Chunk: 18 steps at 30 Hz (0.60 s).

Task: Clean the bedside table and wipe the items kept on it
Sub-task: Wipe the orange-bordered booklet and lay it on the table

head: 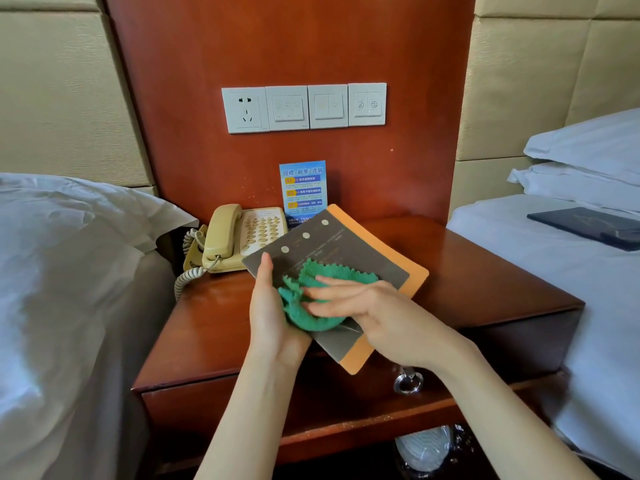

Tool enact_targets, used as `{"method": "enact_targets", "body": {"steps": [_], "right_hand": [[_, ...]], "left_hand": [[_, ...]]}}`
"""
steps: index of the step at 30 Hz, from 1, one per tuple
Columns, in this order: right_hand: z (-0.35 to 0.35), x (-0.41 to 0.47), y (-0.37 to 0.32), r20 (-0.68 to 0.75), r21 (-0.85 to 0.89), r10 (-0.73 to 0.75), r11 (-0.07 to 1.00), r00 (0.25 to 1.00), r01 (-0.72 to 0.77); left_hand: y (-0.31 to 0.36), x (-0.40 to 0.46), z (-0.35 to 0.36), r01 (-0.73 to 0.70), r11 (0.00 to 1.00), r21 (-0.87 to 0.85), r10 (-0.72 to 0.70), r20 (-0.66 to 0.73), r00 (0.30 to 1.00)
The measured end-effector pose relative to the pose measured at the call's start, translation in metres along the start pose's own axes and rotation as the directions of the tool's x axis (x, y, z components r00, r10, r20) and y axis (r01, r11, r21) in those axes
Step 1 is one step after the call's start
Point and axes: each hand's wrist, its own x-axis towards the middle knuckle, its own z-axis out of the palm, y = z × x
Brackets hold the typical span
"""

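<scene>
Booklet (349,252), grey cover with orange border, is sitting tilted above the wooden counter (485,271), near its front-middle. I'm seeing the left hand (273,317) gripping its near-left edge, thumb lying on the cover. The right hand (363,306) is pressing a green cloth (311,306) onto the cover, fingers straight, not curled. Beige telephone (239,237) is sitting at the counter's back-left, a blue card (303,188) leaning against the panel behind.

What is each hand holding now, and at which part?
The left hand holds the grey and orange folder by its near left edge, thumb on top. The right hand presses the green cloth flat on the folder's cover with straight fingers.
</scene>
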Motion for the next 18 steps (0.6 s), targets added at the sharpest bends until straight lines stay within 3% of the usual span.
{"method": "enact_targets", "body": {"steps": [3, 8, 11, 14, 16, 18], "right_hand": [[-0.011, -0.006, 0.004, 0.061, 0.035, 0.013, 0.999, 0.998, -0.015], [-0.036, -0.017, 0.023, 0.077, -0.058, 0.099, 0.994, 0.992, -0.094], [-0.041, -0.023, 0.041, -0.060, -0.130, 0.214, 0.967, 0.975, -0.220], [-0.035, -0.025, 0.054, -0.311, -0.160, 0.351, 0.896, 0.883, -0.413], [-0.028, -0.021, 0.053, -0.441, -0.128, 0.372, 0.875, 0.817, -0.468], [-0.018, -0.014, 0.043, -0.505, -0.125, 0.320, 0.892, 0.801, -0.435]], "left_hand": [[-0.001, 0.003, 0.002, -0.049, 0.997, -0.057, 0.044, -0.082, 0.996], [-0.002, 0.006, 0.004, -0.143, 0.985, -0.092, 0.120, -0.221, 0.968], [-0.002, 0.008, 0.002, -0.180, 0.981, -0.068, 0.158, -0.253, 0.955], [-0.002, 0.008, 0.001, -0.191, 0.981, -0.033, 0.176, -0.252, 0.952], [-0.003, 0.009, 0.002, -0.188, 0.982, -0.010, 0.181, -0.233, 0.955], [-0.004, 0.009, 0.003, -0.180, 0.984, 0.016, 0.179, -0.218, 0.959]]}}
